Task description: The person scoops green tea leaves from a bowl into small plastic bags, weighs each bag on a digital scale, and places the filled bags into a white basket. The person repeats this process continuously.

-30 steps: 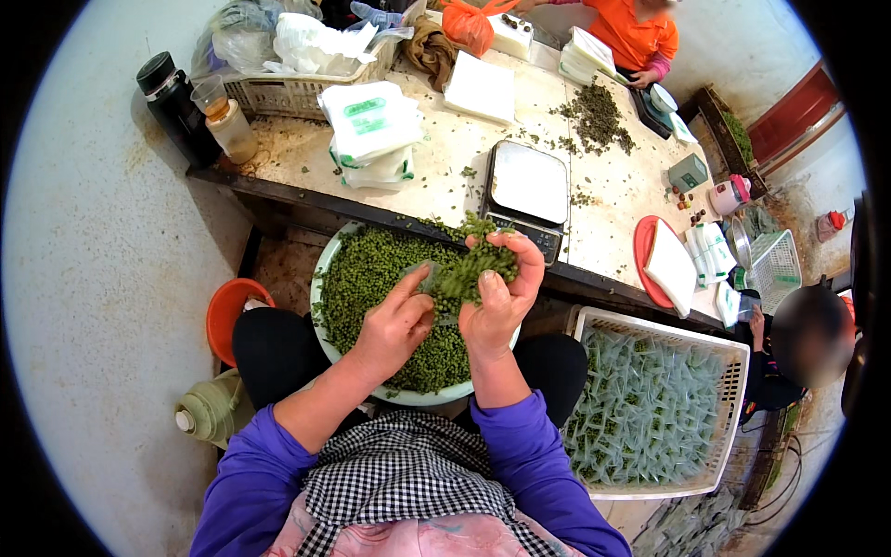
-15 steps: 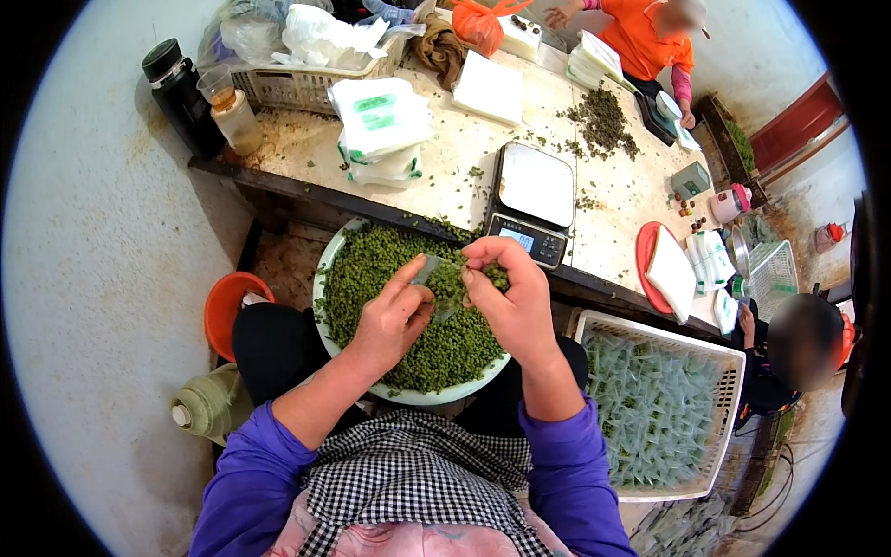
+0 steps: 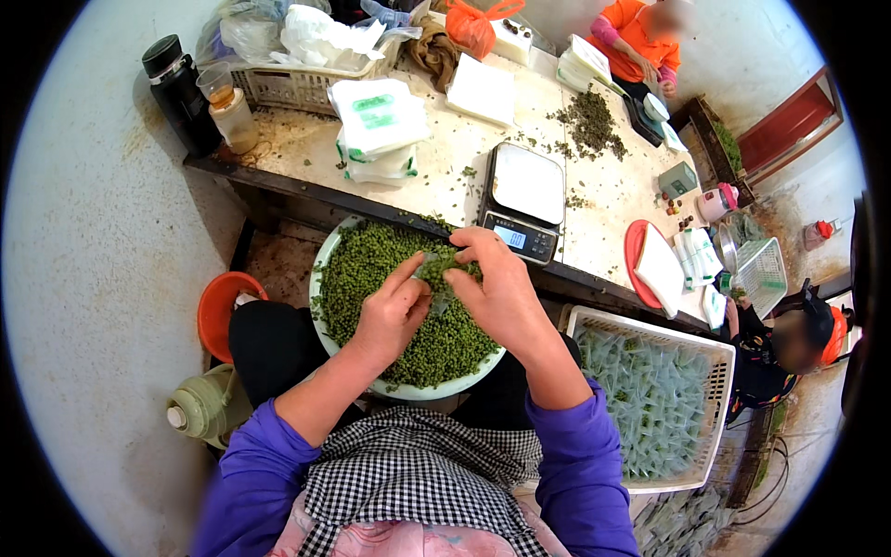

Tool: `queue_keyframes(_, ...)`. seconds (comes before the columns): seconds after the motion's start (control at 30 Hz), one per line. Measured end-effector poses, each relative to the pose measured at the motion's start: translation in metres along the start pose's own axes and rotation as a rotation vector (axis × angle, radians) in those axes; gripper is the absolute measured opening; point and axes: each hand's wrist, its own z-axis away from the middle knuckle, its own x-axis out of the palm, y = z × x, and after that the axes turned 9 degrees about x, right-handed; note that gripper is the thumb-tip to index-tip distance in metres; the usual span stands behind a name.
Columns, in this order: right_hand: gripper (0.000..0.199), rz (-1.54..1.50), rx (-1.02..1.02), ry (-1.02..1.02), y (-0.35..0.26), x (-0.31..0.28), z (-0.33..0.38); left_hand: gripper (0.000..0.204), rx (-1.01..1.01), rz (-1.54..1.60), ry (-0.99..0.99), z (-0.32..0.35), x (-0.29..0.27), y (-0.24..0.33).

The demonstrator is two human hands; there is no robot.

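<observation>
A round pale basin (image 3: 444, 392) heaped with green peppercorns (image 3: 367, 265) sits between my knees. Above the heap, my left hand (image 3: 394, 316) pinches a small clear plastic bag (image 3: 440, 302) between thumb and fingers. My right hand (image 3: 501, 290) bends over the bag's mouth, its fingers closed around some green peppercorns; the fingertips partly hide the bag's opening. Just beyond my right hand, a digital scale (image 3: 527, 186) with a bare white plate rests at the table edge.
Right of me stands a white crate (image 3: 727, 390) of filled clear bags. Stacked printed bags (image 3: 379, 121), a black thermos (image 3: 181, 97) and a dark peppercorn pile (image 3: 591, 123) are on the table (image 3: 436, 200). An orange bucket (image 3: 223, 316) is at left. Two people work across and right.
My right hand has moved slightly left and down, its fingers now over the bag. The person in orange has drawn both hands together. The whole view has shifted a little.
</observation>
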Motion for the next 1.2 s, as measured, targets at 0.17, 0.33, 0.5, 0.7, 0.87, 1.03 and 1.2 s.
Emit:
queue_keyframes(0.17,0.037,0.383,-0.108,0.165,0.024,0.011,-0.001,0.02,0.028,-0.024,0.036,0.002,0.0,-0.001)
queue_keyframes(0.33,0.034,0.426,0.204,-0.061,0.032,0.018,-0.018,0.018,0.022,-0.031,-0.015,0.006,0.005,0.002)
queue_keyframes(0.5,0.03,0.575,0.264,-0.211,0.031,0.026,-0.034,0.018,0.069,-0.112,-0.02,0.008,0.007,-0.001)
queue_keyframes(0.7,0.023,-0.249,0.268,-0.224,0.02,0.0,-0.006,0.018,0.014,-0.092,0.023,0.001,-0.003,-0.001)
queue_keyframes(0.87,0.024,-0.112,-0.014,-0.022,0.03,0.019,0.002,0.019,0.069,-0.115,0.022,0.003,-0.003,0.001)
queue_keyframes(1.03,0.037,0.411,0.039,0.09,0.013,0.024,-0.003,0.018,0.13,-0.138,0.015,0.007,-0.002,0.007)
queue_keyframes(1.2,0.03,0.604,0.112,-0.017,0.039,0.038,-0.024,0.017,0.129,-0.116,-0.013,0.009,0.003,0.009)
